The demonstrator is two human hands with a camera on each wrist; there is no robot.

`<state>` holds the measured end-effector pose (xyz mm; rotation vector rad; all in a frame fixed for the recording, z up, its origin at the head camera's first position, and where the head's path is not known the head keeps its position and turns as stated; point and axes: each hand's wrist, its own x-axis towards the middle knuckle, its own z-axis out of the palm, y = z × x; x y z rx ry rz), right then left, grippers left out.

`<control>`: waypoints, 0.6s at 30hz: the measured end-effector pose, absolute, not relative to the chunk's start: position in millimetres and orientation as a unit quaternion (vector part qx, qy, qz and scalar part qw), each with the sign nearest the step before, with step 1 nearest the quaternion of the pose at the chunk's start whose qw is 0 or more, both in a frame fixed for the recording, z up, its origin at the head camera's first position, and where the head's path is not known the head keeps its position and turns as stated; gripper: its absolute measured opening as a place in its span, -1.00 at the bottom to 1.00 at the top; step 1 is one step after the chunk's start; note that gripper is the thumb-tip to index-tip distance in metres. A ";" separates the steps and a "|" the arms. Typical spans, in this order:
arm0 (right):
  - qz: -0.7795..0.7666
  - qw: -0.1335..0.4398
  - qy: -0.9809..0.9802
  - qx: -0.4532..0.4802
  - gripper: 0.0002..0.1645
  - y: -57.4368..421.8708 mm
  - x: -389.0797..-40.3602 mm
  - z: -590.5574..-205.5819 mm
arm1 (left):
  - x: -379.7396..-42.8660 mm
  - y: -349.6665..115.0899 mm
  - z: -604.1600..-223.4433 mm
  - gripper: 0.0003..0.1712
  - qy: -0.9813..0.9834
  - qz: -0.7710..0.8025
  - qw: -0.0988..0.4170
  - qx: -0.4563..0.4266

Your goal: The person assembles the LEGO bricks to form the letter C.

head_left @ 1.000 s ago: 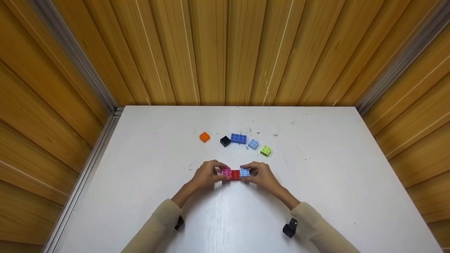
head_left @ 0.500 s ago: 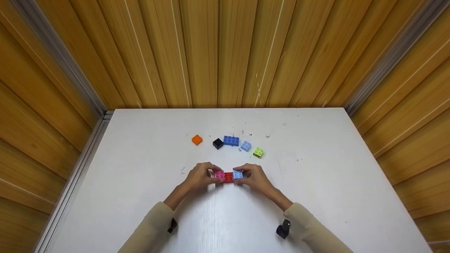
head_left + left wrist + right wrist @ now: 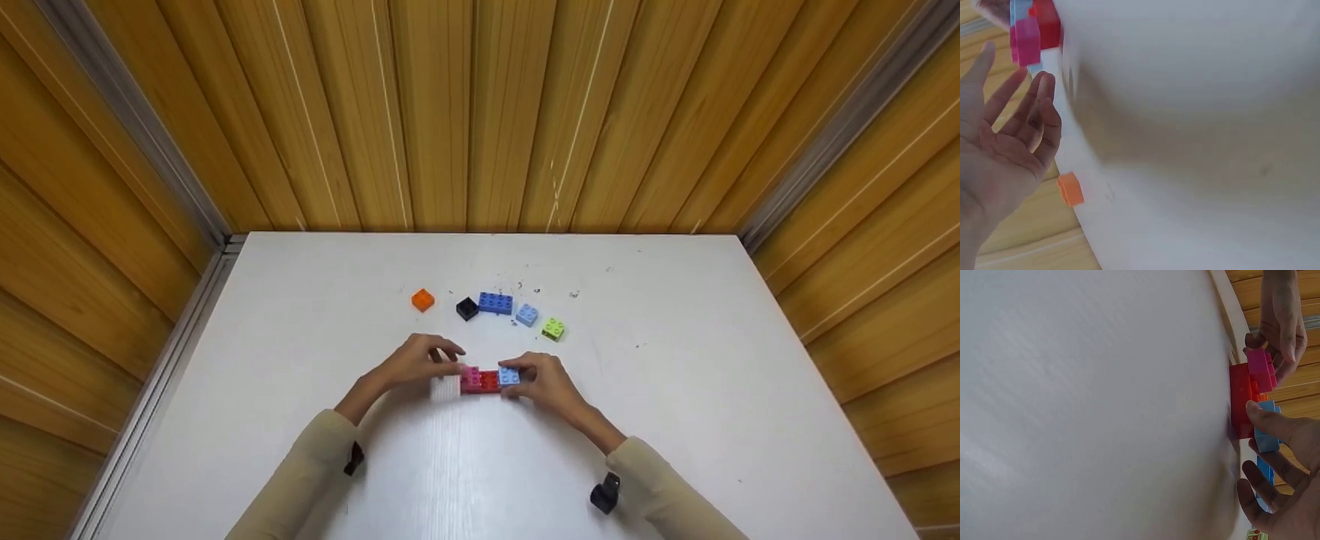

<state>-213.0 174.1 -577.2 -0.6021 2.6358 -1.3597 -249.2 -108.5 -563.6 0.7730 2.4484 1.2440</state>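
Note:
A red brick [image 3: 488,381] lies on the white table, with a pink brick [image 3: 470,376] on top of its left end and a light blue brick [image 3: 508,376] on its right end. My right hand [image 3: 546,382] pinches the light blue brick between thumb and fingers, as the right wrist view also shows. Just left of the pink brick is my left hand [image 3: 415,362], its fingers spread and relaxed with nothing in them. The left wrist view shows a gap between those fingers and the pink brick [image 3: 1028,42].
Farther back on the table [image 3: 300,337] lie an orange brick [image 3: 423,300], a black brick [image 3: 467,308], a long blue brick [image 3: 496,303], a second light blue brick [image 3: 527,314] and a lime green brick [image 3: 553,328]. Wood-patterned walls [image 3: 435,112] stand behind and at both sides.
My left hand has let go of the pink brick and moved off to the left, its fingers opening. The right hand keeps its pinch on the light blue brick. The head view has shifted slightly.

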 end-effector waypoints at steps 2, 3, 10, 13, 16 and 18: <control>-0.446 0.058 0.871 -0.200 -0.48 174.2 -213.5 -576.4 | -255.3 -114.7 -562.6 -0.52 0.853 0.443 0.117 0.252; -0.443 0.057 0.872 -0.201 -0.49 174.4 -213.8 -576.1 | -258.5 -117.3 -562.6 -0.52 0.857 0.445 0.099 0.241; -0.442 0.064 0.875 -0.189 -0.50 175.9 -213.2 -574.6 | -275.3 -128.2 -567.1 -0.53 0.883 0.457 0.000 0.110; -0.441 0.061 0.875 -0.190 -0.49 175.9 -213.1 -575.5 | -281.6 -130.5 -570.8 -0.43 0.888 0.454 -0.030 0.069; -0.438 0.061 0.876 -0.192 -0.49 174.5 -213.1 -576.4 | -287.8 -131.9 -573.9 -0.32 0.895 0.442 -0.039 0.050; -0.432 0.057 0.878 -0.198 -0.49 173.1 -213.1 -576.5 | -292.3 -132.5 -575.8 -0.29 0.901 0.431 -0.034 0.043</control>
